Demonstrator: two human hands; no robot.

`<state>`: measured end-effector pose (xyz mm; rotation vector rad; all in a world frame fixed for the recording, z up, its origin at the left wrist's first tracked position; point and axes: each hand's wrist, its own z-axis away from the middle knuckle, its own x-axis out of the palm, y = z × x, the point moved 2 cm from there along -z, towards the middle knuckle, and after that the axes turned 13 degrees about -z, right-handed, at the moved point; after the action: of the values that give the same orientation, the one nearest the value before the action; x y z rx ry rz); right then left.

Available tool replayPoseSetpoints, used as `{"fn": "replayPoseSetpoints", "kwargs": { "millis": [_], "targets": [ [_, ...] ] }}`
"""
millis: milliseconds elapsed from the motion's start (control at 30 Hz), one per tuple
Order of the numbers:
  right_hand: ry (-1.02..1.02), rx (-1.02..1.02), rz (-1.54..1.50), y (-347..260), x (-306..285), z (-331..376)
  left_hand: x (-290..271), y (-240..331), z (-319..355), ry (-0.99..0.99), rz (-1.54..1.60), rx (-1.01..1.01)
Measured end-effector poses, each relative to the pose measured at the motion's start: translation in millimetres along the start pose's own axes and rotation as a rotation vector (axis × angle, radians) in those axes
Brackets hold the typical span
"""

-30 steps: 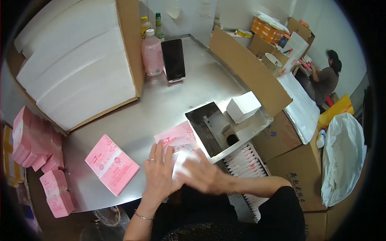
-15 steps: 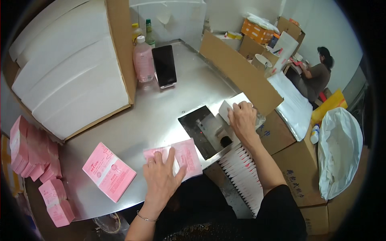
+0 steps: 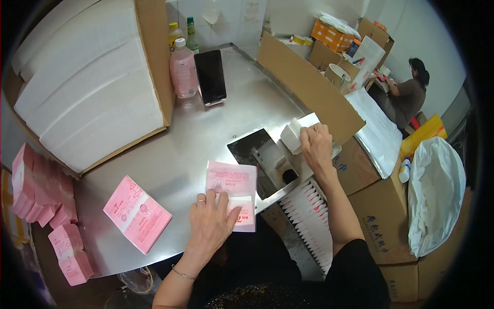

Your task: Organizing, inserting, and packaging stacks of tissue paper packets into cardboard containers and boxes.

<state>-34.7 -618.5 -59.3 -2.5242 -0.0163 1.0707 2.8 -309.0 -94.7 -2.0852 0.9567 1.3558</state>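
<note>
Pressing your left hand (image 3: 210, 222), fingers spread, flat on the pink paper packet (image 3: 232, 194) on the steel worktop (image 3: 190, 149); your right hand (image 3: 317, 148) pinches the white folded tissue stack (image 3: 291, 136), lying up-right.

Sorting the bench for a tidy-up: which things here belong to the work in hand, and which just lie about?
In hand:
left hand on pink packet
right hand at white stack
metal tray

Lying about:
pink bottle
black phone
pink packet pile
</note>
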Motion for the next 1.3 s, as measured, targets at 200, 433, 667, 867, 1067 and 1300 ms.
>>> {"fn": "replayPoseSetpoints", "kwargs": {
  "millis": [200,433,667,867,1067,1300],
  "targets": [
    [0.167,-0.160,-0.008,-2,-1,6,6,-2,3,0.051,0.088,-0.030],
    [-0.473,-0.672,-0.492,-134,16,104,-1,-18,9,-0.009,0.239,-0.119],
    [-0.433,-0.363,-0.179,-117,107,57,-10,-3,5,-0.050,0.215,-0.081],
    [-0.751,0.126,-0.179,-41,92,49,-36,-24,39,-0.030,0.257,0.004],
    [-0.040,-0.224,0.084,-65,5,24,-70,-87,85,0.273,-0.057,-0.525],
    [-0.016,-0.069,0.122,-2,13,2,-48,-122,93,-0.190,-0.209,-0.399]
  ]
}}
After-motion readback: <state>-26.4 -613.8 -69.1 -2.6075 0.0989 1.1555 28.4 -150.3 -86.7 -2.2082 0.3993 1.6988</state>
